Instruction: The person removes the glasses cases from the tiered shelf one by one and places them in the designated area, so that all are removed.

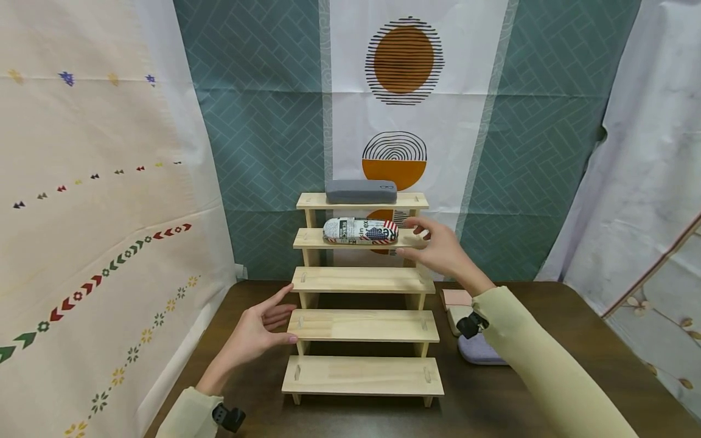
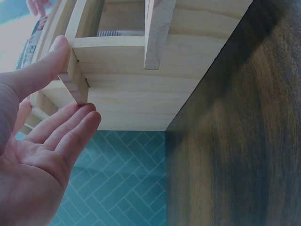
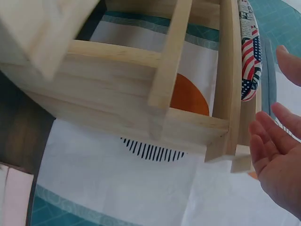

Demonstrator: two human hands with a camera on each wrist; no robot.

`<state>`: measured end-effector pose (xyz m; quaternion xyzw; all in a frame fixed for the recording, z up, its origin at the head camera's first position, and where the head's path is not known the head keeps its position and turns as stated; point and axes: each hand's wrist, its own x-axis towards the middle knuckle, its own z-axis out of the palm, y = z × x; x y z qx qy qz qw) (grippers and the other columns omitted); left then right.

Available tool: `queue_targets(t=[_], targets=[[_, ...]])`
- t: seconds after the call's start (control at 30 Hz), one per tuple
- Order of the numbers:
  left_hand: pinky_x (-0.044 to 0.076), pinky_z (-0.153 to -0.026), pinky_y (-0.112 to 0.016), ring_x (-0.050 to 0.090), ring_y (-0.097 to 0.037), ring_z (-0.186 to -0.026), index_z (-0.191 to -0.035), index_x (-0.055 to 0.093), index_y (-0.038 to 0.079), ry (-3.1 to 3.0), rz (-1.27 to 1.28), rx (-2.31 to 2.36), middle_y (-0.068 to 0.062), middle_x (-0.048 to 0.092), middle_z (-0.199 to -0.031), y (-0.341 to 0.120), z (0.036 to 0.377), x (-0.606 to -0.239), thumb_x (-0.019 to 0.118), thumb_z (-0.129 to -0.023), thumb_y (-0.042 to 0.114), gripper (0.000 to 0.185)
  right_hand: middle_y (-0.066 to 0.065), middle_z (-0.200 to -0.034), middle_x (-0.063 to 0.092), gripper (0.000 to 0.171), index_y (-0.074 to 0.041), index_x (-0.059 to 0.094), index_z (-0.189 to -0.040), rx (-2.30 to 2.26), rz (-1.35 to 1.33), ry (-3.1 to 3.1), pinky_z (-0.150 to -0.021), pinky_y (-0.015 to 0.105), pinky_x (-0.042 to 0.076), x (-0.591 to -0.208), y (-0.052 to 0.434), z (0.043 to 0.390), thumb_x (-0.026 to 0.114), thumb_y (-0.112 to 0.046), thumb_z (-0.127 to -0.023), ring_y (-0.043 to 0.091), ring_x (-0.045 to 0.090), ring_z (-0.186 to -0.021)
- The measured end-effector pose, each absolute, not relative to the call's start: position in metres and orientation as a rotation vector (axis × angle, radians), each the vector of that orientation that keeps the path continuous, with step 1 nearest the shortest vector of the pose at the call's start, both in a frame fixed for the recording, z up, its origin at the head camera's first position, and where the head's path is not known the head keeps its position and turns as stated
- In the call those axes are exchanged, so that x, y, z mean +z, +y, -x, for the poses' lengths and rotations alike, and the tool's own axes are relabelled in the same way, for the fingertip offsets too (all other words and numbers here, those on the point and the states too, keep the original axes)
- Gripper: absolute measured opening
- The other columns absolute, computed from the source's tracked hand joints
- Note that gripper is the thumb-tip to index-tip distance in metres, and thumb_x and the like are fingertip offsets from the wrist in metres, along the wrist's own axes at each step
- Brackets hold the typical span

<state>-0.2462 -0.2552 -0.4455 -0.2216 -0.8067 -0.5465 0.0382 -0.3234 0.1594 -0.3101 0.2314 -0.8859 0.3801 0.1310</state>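
Dark wood table (image 1: 547,316) bears pale stepped pine rack (image 1: 362,325), rounded printed case (image 1: 360,231).

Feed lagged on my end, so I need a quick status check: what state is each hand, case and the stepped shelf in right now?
Wooden stepped shelf: upright on the table, five steps.
Grey case: closed, lying flat on the top step.
Printed case: closed, lying flat on the second step from the top.
Right hand: open, fingers beside the printed case's right end, not gripping it.
Left hand: open, fingertips touching the shelf's left side.
Pink and grey items: on the table, partly hidden by the right sleeve.
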Motion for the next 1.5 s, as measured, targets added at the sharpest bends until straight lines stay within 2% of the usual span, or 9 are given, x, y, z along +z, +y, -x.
queue_targets(t=[0.13,0.27,0.4,0.6,0.8,1.23,1.5], targets=[[0.055,-0.103,-0.044,0.060,-0.040,-0.131,-0.165,0.041,0.023,-2.479,0.683,-1.669,-0.024,0.062,-0.141,-0.255,0.246,-0.445,0.095,-0.078,0.008,0.103,0.018,-0.140,0.061,0.069,-0.008,0.058,-0.150,1.075,-0.685,-2.610,-0.098,0.057,0.051,-0.304,0.152,0.332,0.086,-0.031,-0.091,0.040,0.056,-0.121],[0.053,-0.104,-0.051,0.060,-0.041,-0.131,-0.164,0.041,0.022,-2.472,0.683,-1.681,-0.024,0.062,-0.141,-0.256,0.246,-0.445,0.095,-0.078,0.007,0.103,0.016,-0.149,0.057,0.071,-0.010,0.057,-0.150,1.073,-0.690,-2.644,-0.102,0.062,0.050,-0.300,0.145,0.339,0.087,-0.033,-0.090,0.042,0.053,-0.131],[0.050,-0.104,-0.058,0.060,-0.041,-0.132,-0.164,0.041,0.023,-2.463,0.688,-1.694,-0.025,0.062,-0.141,-0.256,0.246,-0.445,0.095,-0.078,0.007,0.103,0.017,-0.147,0.058,0.071,-0.008,0.057,-0.150,1.100,-0.710,-2.659,-0.105,0.062,0.049,-0.299,0.138,0.344,0.087,-0.030,-0.090,0.042,0.051,-0.135],[0.052,-0.104,-0.053,0.060,-0.040,-0.131,-0.164,0.041,0.024,-2.464,0.691,-1.682,-0.024,0.062,-0.141,-0.256,0.247,-0.445,0.095,-0.078,0.007,0.103,0.015,-0.137,0.064,0.071,-0.005,0.058,-0.148,1.121,-0.718,-2.652,-0.106,0.057,0.052,-0.300,0.131,0.352,0.089,-0.028,-0.089,0.038,0.057,-0.133],[0.054,-0.104,-0.048,0.061,-0.040,-0.131,-0.164,0.042,0.024,-2.474,0.673,-1.672,-0.024,0.063,-0.140,-0.256,0.247,-0.445,0.095,-0.077,0.007,0.103,0.014,-0.141,0.061,0.073,-0.008,0.058,-0.149,1.087,-0.722,-2.680,-0.108,0.056,0.049,-0.298,0.127,0.357,0.089,-0.032,-0.088,0.035,0.055,-0.130],[0.050,-0.105,-0.058,0.060,-0.041,-0.132,-0.164,0.041,0.023,-2.469,0.678,-1.692,-0.025,0.062,-0.141,-0.255,0.246,-0.445,0.095,-0.077,0.005,0.104,0.012,-0.124,0.064,0.075,-0.004,0.057,-0.150,1.064,-0.747,-2.711,-0.086,0.046,0.054,-0.301,0.124,0.369,0.090,-0.029,-0.087,0.029,0.059,-0.103],[0.050,-0.104,-0.059,0.060,-0.041,-0.131,-0.164,0.041,0.024,-2.463,0.692,-1.682,-0.024,0.062,-0.141,-0.256,0.246,-0.445,0.095,-0.077,0.005,0.104,0.012,-0.114,0.065,0.069,-0.004,0.060,-0.147,1.127,-0.756,-2.701,-0.082,0.042,0.053,-0.301,0.125,0.370,0.090,-0.023,-0.088,0.028,0.059,-0.099]])
